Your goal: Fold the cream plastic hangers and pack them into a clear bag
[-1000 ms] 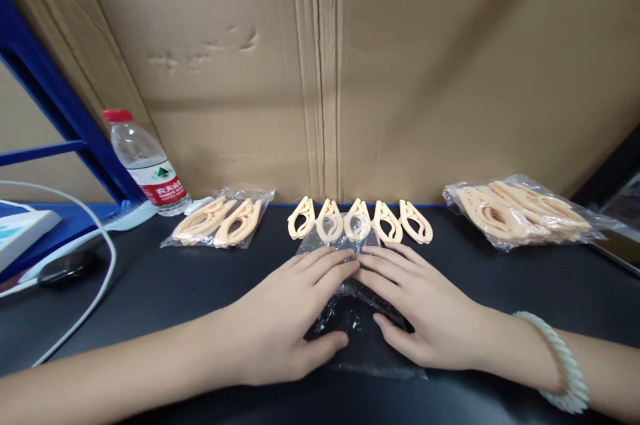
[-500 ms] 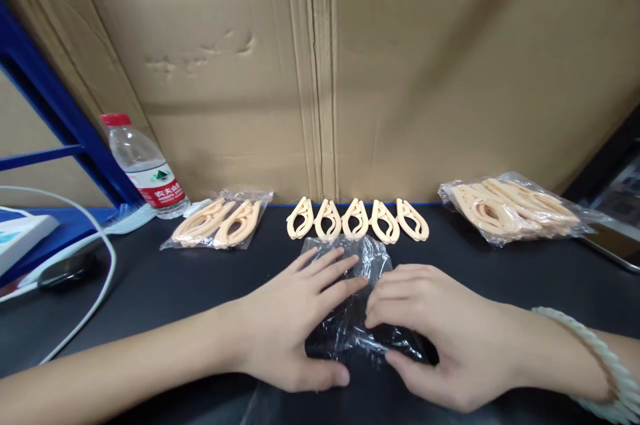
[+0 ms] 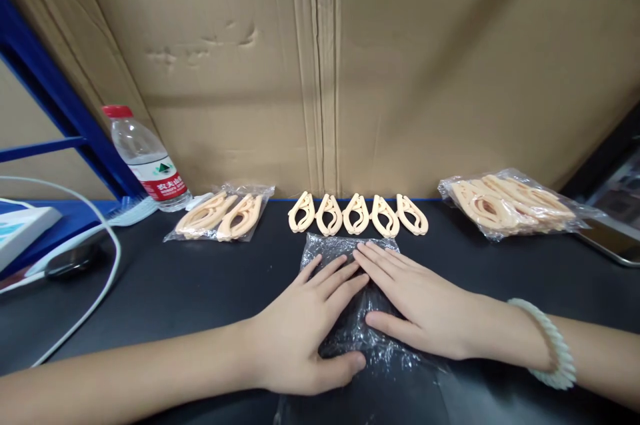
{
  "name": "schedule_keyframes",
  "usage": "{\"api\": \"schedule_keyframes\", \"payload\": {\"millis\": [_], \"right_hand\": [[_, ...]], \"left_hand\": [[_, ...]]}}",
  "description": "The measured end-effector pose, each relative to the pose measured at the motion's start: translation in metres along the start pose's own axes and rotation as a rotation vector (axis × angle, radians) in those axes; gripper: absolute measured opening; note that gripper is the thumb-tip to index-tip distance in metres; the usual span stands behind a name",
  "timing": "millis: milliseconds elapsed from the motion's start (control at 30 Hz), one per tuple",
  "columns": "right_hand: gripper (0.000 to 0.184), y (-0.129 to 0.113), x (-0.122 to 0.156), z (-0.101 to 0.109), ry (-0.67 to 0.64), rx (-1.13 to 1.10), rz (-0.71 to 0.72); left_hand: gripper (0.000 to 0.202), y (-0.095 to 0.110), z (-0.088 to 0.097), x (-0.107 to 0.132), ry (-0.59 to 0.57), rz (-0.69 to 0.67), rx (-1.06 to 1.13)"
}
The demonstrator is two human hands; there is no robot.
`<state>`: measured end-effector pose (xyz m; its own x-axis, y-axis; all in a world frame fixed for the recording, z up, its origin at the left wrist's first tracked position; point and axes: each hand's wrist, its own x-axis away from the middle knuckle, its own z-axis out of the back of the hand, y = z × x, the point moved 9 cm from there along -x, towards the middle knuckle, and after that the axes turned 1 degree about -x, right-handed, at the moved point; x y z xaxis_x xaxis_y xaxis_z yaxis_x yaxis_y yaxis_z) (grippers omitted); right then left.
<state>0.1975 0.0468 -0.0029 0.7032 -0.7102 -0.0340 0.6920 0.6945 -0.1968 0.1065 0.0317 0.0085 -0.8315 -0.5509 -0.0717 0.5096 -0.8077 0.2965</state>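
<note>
A clear plastic bag (image 3: 357, 325) lies flat and crinkled on the black table. My left hand (image 3: 313, 325) rests on its left side, fingers spread and thumb out. From the right, my right hand (image 3: 420, 298) lies flat across the bag with its fingers stretched out, the fingertips close to those of my left hand. Just beyond the bag's far edge stands a row of several folded beige plastic hangers (image 3: 356, 215), which neither hand touches. A pale coiled band (image 3: 550, 345) circles my right wrist.
At the left are a bagged pair of hangers (image 3: 240, 217), a water bottle (image 3: 163, 175) with a red cap, and a white cable (image 3: 113, 265). More bagged hangers (image 3: 505, 205) lie at the right, by a phone (image 3: 613, 242). A cardboard wall (image 3: 225, 78) closes off the back.
My right hand has gone from curled at the bag's right side to flat on top of it, further in. The bag looks more spread out. My left hand stays almost in place.
</note>
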Motion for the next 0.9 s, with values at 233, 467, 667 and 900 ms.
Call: {"api": "schedule_keyframes", "payload": {"millis": [233, 467, 667, 900], "right_hand": [[0.034, -0.008, 0.003, 0.048, 0.213, 0.025, 0.054], [0.018, -0.043, 0.011, 0.029, 0.215, 0.275, 0.166], [0.02, -0.058, 0.022, 0.032, 0.459, 0.616, 0.259], [0.016, -0.06, 0.028, 0.04, 0.419, 0.601, 0.156]], "left_hand": [[0.021, 0.016, 0.019, 0.004, 0.291, -0.134, -0.029], [0.016, 0.05, 0.026, 0.02, 0.474, -0.388, -0.425], [0.022, 0.064, 0.022, 0.026, 0.492, -0.479, -0.533], [0.02, 0.059, 0.022, 0.023, 0.498, -0.403, -0.55]]}}
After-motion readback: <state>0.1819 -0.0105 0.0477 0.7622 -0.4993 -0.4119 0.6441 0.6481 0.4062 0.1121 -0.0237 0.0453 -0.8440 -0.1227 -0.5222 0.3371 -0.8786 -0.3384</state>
